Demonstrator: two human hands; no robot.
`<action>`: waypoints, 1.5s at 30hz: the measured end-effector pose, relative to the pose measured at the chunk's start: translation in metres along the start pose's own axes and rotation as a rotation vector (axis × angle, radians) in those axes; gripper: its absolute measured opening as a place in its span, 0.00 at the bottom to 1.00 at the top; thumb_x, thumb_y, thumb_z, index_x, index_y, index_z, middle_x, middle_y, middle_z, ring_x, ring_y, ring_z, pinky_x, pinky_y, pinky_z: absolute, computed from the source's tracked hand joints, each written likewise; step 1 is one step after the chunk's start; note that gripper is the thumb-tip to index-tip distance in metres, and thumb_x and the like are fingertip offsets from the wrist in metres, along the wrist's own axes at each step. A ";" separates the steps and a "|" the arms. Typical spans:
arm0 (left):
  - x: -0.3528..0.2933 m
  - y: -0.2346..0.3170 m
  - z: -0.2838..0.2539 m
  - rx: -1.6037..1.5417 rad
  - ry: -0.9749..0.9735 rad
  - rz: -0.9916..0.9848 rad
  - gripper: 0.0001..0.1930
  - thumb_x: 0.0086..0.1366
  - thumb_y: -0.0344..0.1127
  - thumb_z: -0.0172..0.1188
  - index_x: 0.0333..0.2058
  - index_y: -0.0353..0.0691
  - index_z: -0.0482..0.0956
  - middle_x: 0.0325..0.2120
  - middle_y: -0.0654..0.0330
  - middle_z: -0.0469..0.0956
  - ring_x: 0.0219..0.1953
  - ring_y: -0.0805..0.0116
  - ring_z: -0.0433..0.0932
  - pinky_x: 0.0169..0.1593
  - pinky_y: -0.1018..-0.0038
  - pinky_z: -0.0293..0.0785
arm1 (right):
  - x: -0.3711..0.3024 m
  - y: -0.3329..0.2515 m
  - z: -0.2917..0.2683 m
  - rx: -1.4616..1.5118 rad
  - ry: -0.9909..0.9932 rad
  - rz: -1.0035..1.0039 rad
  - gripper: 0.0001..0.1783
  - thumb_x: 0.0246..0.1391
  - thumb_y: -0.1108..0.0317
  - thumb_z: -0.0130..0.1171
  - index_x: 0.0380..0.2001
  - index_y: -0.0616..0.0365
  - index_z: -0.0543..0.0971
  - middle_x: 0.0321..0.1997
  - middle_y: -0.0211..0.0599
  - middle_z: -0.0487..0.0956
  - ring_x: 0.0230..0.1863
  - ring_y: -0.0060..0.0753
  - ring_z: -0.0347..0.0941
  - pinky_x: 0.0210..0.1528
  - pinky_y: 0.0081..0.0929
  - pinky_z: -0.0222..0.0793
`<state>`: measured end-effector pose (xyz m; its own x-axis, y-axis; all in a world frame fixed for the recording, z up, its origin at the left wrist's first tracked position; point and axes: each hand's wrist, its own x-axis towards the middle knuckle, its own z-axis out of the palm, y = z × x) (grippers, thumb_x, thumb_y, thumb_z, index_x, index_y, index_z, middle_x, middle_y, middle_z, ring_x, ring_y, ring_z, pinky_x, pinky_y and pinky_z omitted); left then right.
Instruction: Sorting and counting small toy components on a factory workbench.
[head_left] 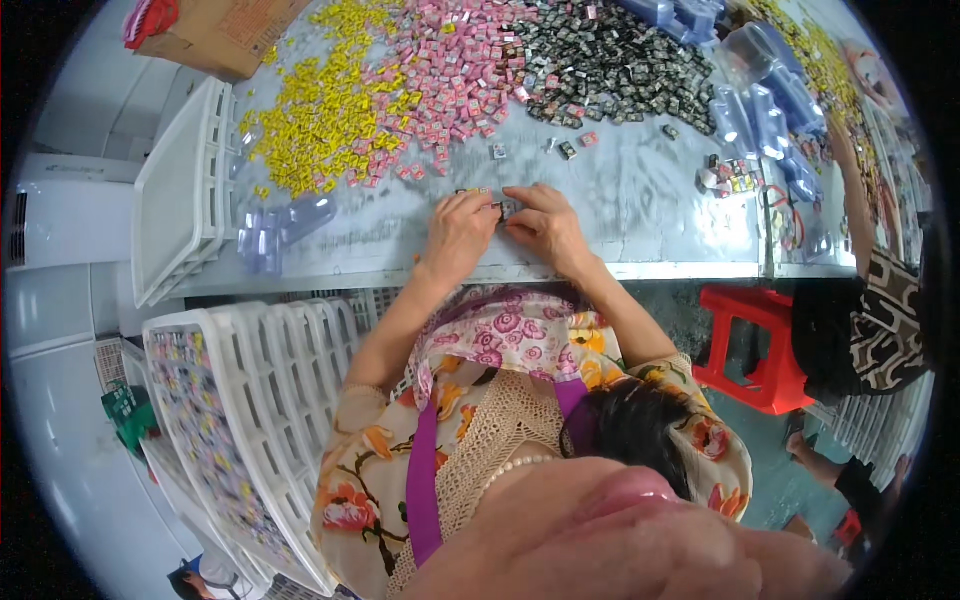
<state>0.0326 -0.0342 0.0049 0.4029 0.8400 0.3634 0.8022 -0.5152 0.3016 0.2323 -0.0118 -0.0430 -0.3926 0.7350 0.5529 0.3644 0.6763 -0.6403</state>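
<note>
My left hand [460, 234] and my right hand [548, 232] meet over the table near its front edge, fingers bent and pinched. Between their fingertips is a small dark block-like piece [504, 211]. A bit of yellow and pink shows at the left fingertips, but the fingers cover most of it. Beyond my hands spread loose piles of small pieces: yellow pieces [310, 140] at the left, pink pieces [450, 85] in the middle and black pieces [610, 70] at the right. A few stray pieces lie between the piles and my hands.
White plastic trays [185, 190] stand at the table's left end, beside clear plastic packs [285, 232]. More clear packs [770, 110] and a small mixed heap [732, 178] lie right. A cardboard box [220, 35], stacked crates [260, 400], a red stool [750, 345] and a co-worker's arm [852, 190] surround me.
</note>
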 end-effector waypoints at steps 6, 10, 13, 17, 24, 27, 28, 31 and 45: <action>-0.010 0.000 0.001 0.069 0.037 0.125 0.13 0.59 0.26 0.65 0.44 0.33 0.84 0.49 0.50 0.82 0.55 0.50 0.79 0.58 0.58 0.74 | -0.001 0.000 -0.001 0.008 -0.029 0.061 0.09 0.41 0.70 0.74 0.30 0.57 0.86 0.57 0.36 0.81 0.54 0.50 0.77 0.64 0.45 0.68; -0.016 0.002 -0.001 0.055 0.030 0.133 0.15 0.60 0.26 0.64 0.46 0.32 0.84 0.52 0.48 0.80 0.58 0.48 0.77 0.60 0.56 0.72 | -0.004 0.000 0.001 0.009 -0.020 0.045 0.10 0.41 0.70 0.74 0.30 0.57 0.87 0.58 0.37 0.81 0.53 0.50 0.77 0.64 0.45 0.68; -0.021 0.005 -0.003 0.082 0.016 0.111 0.16 0.60 0.27 0.64 0.48 0.32 0.83 0.55 0.47 0.78 0.60 0.48 0.74 0.62 0.53 0.70 | -0.005 0.006 0.001 0.024 -0.035 0.063 0.11 0.41 0.70 0.75 0.32 0.56 0.87 0.59 0.39 0.81 0.54 0.50 0.77 0.63 0.44 0.68; -0.020 -0.005 0.004 0.068 0.011 0.146 0.17 0.61 0.28 0.63 0.49 0.32 0.83 0.56 0.48 0.77 0.62 0.49 0.73 0.64 0.52 0.67 | -0.003 -0.001 0.000 0.088 -0.018 0.132 0.25 0.39 0.71 0.76 0.46 0.54 0.85 0.62 0.41 0.78 0.57 0.48 0.76 0.63 0.43 0.68; -0.027 -0.009 0.014 -0.005 0.085 0.119 0.16 0.61 0.28 0.61 0.48 0.36 0.83 0.51 0.51 0.80 0.60 0.50 0.75 0.64 0.50 0.66 | 0.017 -0.010 -0.003 -0.124 -0.087 0.102 0.44 0.35 0.68 0.79 0.61 0.56 0.75 0.60 0.40 0.79 0.56 0.47 0.74 0.60 0.42 0.69; -0.033 -0.012 0.012 -0.020 0.057 0.061 0.16 0.62 0.28 0.63 0.50 0.39 0.84 0.52 0.53 0.81 0.61 0.54 0.75 0.67 0.49 0.63 | 0.020 -0.007 0.003 -0.161 -0.138 0.087 0.43 0.35 0.67 0.78 0.60 0.57 0.76 0.58 0.38 0.80 0.53 0.47 0.74 0.58 0.42 0.69; -0.036 -0.014 0.011 -0.014 0.044 0.026 0.16 0.62 0.29 0.64 0.50 0.39 0.84 0.53 0.54 0.81 0.62 0.55 0.75 0.68 0.49 0.62 | 0.020 -0.006 0.006 -0.172 -0.150 0.076 0.42 0.36 0.66 0.78 0.60 0.57 0.76 0.57 0.39 0.80 0.53 0.46 0.74 0.58 0.41 0.69; -0.035 -0.020 -0.002 -0.062 0.092 -0.064 0.19 0.61 0.30 0.67 0.53 0.40 0.83 0.56 0.53 0.79 0.62 0.55 0.74 0.69 0.50 0.61 | 0.018 0.013 0.004 -0.208 -0.146 0.042 0.41 0.37 0.64 0.77 0.60 0.57 0.77 0.54 0.39 0.81 0.52 0.46 0.75 0.57 0.41 0.69; -0.078 -0.011 -0.010 -1.244 0.458 -0.887 0.28 0.69 0.27 0.63 0.65 0.25 0.67 0.62 0.44 0.70 0.55 0.62 0.77 0.59 0.67 0.78 | 0.017 -0.012 -0.002 -0.033 -0.049 0.133 0.33 0.45 0.59 0.78 0.55 0.59 0.81 0.47 0.45 0.81 0.41 0.49 0.80 0.43 0.37 0.78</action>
<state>-0.0119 -0.0963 -0.0175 -0.3197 0.9343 -0.1574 -0.2357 0.0825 0.9683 0.2234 -0.0072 -0.0250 -0.3797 0.8154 0.4369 0.4429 0.5749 -0.6880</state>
